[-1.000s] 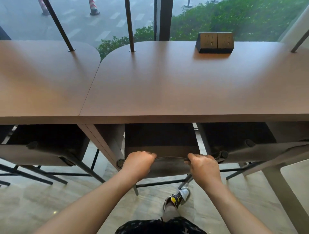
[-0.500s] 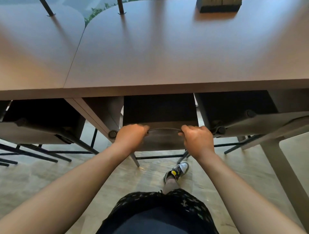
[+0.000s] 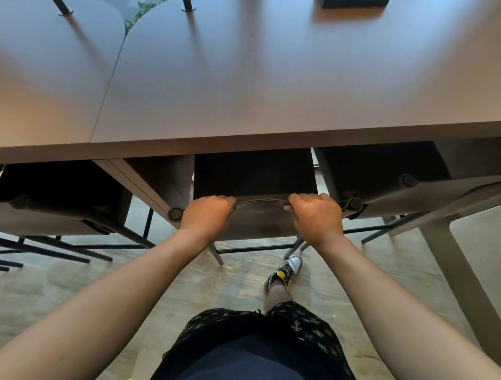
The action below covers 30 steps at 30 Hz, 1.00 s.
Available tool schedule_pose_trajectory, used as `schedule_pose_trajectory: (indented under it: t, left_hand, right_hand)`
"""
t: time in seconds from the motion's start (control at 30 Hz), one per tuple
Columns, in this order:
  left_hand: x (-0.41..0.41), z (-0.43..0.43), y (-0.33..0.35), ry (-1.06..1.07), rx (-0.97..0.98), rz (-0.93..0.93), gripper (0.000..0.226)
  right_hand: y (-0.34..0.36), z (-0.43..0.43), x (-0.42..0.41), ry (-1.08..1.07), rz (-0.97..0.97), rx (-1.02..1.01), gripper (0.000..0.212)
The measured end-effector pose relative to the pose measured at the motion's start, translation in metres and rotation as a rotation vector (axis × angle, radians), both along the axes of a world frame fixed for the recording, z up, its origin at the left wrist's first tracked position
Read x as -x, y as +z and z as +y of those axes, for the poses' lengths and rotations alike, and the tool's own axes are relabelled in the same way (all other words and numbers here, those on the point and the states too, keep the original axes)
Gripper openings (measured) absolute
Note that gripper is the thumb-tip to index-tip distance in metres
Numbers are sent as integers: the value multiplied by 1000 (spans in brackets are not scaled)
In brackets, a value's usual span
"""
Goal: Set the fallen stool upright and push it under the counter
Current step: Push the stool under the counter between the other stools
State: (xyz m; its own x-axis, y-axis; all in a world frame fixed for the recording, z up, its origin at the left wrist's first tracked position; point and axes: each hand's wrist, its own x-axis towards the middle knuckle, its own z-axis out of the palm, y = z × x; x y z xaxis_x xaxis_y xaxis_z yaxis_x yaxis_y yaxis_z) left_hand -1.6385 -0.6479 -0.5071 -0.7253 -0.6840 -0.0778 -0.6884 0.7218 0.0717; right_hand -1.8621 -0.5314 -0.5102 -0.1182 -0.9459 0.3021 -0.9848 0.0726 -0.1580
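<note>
Our left hand (image 3: 207,214) and right hand (image 3: 315,214) grip the stool (image 3: 257,217) back; shoving crookedly could jam it against the surface (image 3: 271,81) leg (image 3: 160,184).

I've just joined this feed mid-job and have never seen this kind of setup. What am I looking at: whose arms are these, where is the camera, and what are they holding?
There is no machine here. A person wears one wide-angle camera on the head, looking forward and down, so the two bare arms reaching in from the bottom are that person's own. The left hand and right hand both grip the top edge of the backrest of a stool. The stool stands upright on the floor, its seat tucked under the wooden counter. More stools sit under the counter on either side. At the counter's far edge only a dark box shows, cut off by the frame. Below you see the person's shorts and one shoe.
</note>
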Motion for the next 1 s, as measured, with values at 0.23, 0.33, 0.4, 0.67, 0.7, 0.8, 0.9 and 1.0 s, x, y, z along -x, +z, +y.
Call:
schedule_pose_trajectory:
  t: [0.23, 0.33, 0.4, 0.67, 0.7, 0.8, 0.9, 1.0]
  left_hand:
    - [8, 0, 1, 14, -9, 7, 13]
    - [16, 0, 2, 13, -12, 0, 10]
    - [20, 1, 2, 12, -25, -3, 9]
    - [20, -9, 2, -21, -74, 12, 18]
    - [20, -10, 2, -36, -63, 14, 21]
    - [18, -8, 1, -58, -36, 36, 34]
    - [18, -7, 2, -60, -26, 73, 45]
    - [19, -6, 5, -65, -44, 54, 44]
  right_hand:
    - [-1, -7, 17, 62, 23, 31, 20]
    - [2, -9, 24, 65, 26, 13, 19]
    - [4, -9, 27, 51, 15, -23, 19]
    - [2, -14, 30, -35, -25, -237, 17]
    - [1, -14, 31, -37, -31, -255, 18]
    - [2, -14, 32, -29, -41, -285, 27]
    - [4, -15, 29, -26, -66, -276, 38]
    - [6, -13, 27, -45, -49, -308, 36]
